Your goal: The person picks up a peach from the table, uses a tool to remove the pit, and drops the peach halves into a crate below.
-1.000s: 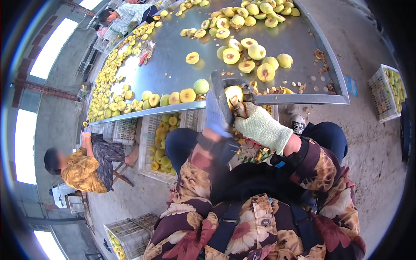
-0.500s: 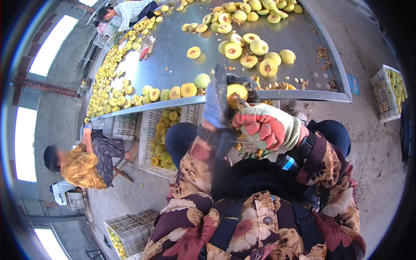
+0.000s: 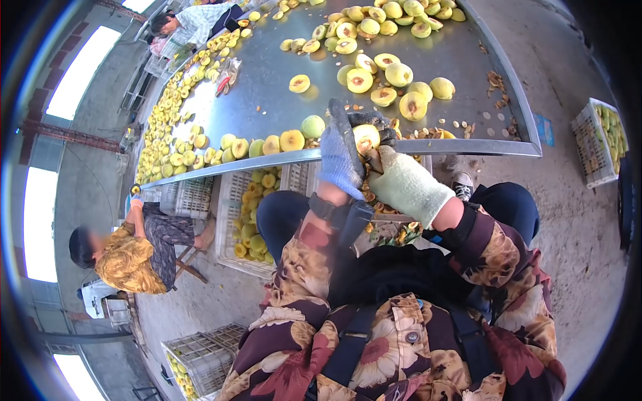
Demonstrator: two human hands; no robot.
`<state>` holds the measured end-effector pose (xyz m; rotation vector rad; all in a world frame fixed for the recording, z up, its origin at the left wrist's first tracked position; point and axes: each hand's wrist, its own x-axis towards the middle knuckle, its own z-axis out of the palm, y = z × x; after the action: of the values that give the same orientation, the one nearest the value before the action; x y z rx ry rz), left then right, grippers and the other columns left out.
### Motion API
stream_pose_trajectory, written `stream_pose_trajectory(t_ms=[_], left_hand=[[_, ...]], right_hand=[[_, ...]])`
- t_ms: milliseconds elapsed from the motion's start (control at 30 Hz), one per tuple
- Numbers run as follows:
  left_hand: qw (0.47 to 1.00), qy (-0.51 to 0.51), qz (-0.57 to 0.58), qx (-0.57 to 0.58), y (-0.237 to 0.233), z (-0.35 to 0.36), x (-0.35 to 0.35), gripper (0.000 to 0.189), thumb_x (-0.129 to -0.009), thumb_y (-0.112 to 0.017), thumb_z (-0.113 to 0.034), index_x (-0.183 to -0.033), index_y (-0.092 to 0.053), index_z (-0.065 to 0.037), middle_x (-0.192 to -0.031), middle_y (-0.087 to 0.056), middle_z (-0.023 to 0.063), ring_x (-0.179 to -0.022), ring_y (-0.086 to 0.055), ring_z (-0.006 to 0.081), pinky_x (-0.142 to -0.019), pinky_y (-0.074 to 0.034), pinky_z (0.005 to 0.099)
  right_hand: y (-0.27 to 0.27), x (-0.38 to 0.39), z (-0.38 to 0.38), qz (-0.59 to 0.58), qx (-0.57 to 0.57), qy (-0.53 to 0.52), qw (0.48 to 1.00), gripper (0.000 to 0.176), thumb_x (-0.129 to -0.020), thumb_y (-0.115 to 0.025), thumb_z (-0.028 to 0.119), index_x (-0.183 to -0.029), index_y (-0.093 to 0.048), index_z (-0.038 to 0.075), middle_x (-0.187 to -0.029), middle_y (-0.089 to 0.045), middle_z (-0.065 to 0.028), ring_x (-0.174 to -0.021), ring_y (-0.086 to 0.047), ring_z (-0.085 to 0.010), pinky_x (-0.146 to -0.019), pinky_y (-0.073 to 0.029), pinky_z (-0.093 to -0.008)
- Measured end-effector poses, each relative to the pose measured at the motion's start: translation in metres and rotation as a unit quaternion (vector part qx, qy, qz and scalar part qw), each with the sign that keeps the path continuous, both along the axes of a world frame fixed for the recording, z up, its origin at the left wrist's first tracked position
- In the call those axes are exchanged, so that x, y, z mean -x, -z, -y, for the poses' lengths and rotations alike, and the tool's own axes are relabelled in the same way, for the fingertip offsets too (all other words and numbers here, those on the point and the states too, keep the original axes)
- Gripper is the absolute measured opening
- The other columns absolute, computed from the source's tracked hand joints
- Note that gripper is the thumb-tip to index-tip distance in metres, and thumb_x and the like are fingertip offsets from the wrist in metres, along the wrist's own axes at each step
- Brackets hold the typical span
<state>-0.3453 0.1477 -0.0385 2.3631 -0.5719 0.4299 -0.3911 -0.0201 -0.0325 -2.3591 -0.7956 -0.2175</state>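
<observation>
My left hand (image 3: 342, 150), in a blue and dark grey glove, is closed round a halved yellow fruit (image 3: 366, 138) just over the near edge of the metal table (image 3: 267, 67). The cut face of the fruit is turned up. Against the lower side of the fruit is my right hand (image 3: 404, 180), in a whitish glove, with its back to the camera. Its fingers are bent round a small tool (image 3: 373, 159), mostly hidden, whose tip meets the fruit. Halved fruits (image 3: 291, 140) stand in a row along the near rim, left of my hands.
Loose fruit halves (image 3: 412, 105) and pit scraps lie on the table. Under its edge are crates, one full of fruit (image 3: 251, 224). Another fruit crate (image 3: 600, 144) stands at the right. One person (image 3: 130, 257) sits at the left; another (image 3: 197, 23) leans at the far side.
My right hand has turned, so the back of the glove shows instead of the red palm side. The fruit in my left hand is tilted differently. The seated person's hands have shifted slightly.
</observation>
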Motion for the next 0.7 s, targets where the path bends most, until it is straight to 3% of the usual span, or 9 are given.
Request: stream_pose_trajectory(t_ms=[33, 133, 333, 400, 500, 600, 700], left_hand=[[1.000, -0.009, -0.002, 0.008, 0.000, 0.001, 0.000, 0.057, -0.085, -0.067, -0.017, -0.131, -0.043, 0.007, -0.102, -0.063, 0.0205, -0.097, -0.060, 0.0377, -0.086, -0.047, 0.0450], [0.998, -0.045, -0.010, 0.049, -0.003, 0.008, 0.000, 0.056, -0.084, -0.069, -0.017, -0.129, -0.045, 0.007, -0.101, -0.064, 0.0196, -0.094, -0.062, 0.0350, -0.083, -0.049, 0.0428], [0.990, -0.064, -0.015, 0.127, -0.028, 0.018, 0.013, 0.050, -0.082, -0.070, -0.011, -0.123, -0.048, 0.006, -0.099, -0.065, 0.0173, -0.087, -0.066, 0.0287, -0.075, -0.053, 0.0377], [0.991, -0.020, -0.041, 0.125, -0.033, 0.010, 0.012, 0.039, -0.084, -0.063, -0.003, -0.120, -0.052, 0.005, -0.100, -0.065, 0.0172, -0.088, -0.065, 0.0294, -0.078, -0.053, 0.0401], [0.998, 0.021, -0.017, 0.048, -0.047, 0.004, 0.017, 0.042, -0.080, -0.065, -0.002, -0.119, -0.053, 0.004, -0.099, -0.066, 0.0172, -0.089, -0.065, 0.0307, -0.079, -0.053, 0.0401], [0.994, 0.000, 0.018, 0.106, -0.042, 0.009, 0.018, 0.044, -0.079, -0.066, -0.005, -0.119, -0.052, 0.004, -0.099, -0.066, 0.0173, -0.089, -0.065, 0.0317, -0.080, -0.053, 0.0410], [0.998, 0.008, 0.046, 0.029, -0.033, 0.005, 0.013, 0.049, -0.079, -0.069, -0.009, -0.123, -0.050, 0.004, -0.098, -0.066, 0.0179, -0.088, -0.065, 0.0337, -0.080, -0.052, 0.0417]], right_hand=[[0.001, 0.000, 0.002, 0.109, 0.073, -0.024, 0.991, 0.021, -0.089, -0.060, 0.019, -0.097, -0.053, 0.001, -0.073, -0.063, -0.0202, -0.073, -0.066, -0.0381, -0.066, -0.053, -0.0429], [-0.015, 0.005, -0.005, -0.163, -0.066, 0.118, 0.977, 0.022, -0.089, -0.061, 0.020, -0.099, -0.052, 0.002, -0.078, -0.065, -0.0177, -0.074, -0.066, -0.0372, -0.065, -0.052, -0.0465], [-0.007, 0.002, -0.005, 0.051, -0.001, 0.160, 0.986, 0.017, -0.093, -0.053, 0.021, -0.103, -0.052, 0.007, -0.075, -0.067, -0.0154, -0.070, -0.069, -0.0329, -0.059, -0.054, -0.0440], [-0.015, 0.002, -0.006, -0.035, -0.041, 0.156, 0.986, 0.021, -0.094, -0.054, 0.025, -0.101, -0.053, 0.006, -0.077, -0.067, -0.0187, -0.073, -0.068, -0.0383, -0.062, -0.052, -0.0478], [-0.035, 0.009, -0.005, -0.128, -0.138, 0.145, 0.971, 0.026, -0.095, -0.055, 0.030, -0.100, -0.053, 0.004, -0.079, -0.066, -0.0227, -0.078, -0.065, -0.0442, -0.068, -0.050, -0.0520], [-0.035, 0.005, -0.002, -0.184, -0.107, 0.126, 0.969, 0.026, -0.095, -0.054, 0.029, -0.101, -0.053, 0.004, -0.080, -0.066, -0.0240, -0.080, -0.065, -0.0442, -0.069, -0.050, -0.0519], [-0.032, 0.003, -0.002, -0.205, -0.127, 0.122, 0.963, 0.022, -0.095, -0.055, 0.024, -0.097, -0.051, 0.002, -0.078, -0.062, -0.0261, -0.082, -0.061, -0.0472, -0.069, -0.048, -0.0517]])
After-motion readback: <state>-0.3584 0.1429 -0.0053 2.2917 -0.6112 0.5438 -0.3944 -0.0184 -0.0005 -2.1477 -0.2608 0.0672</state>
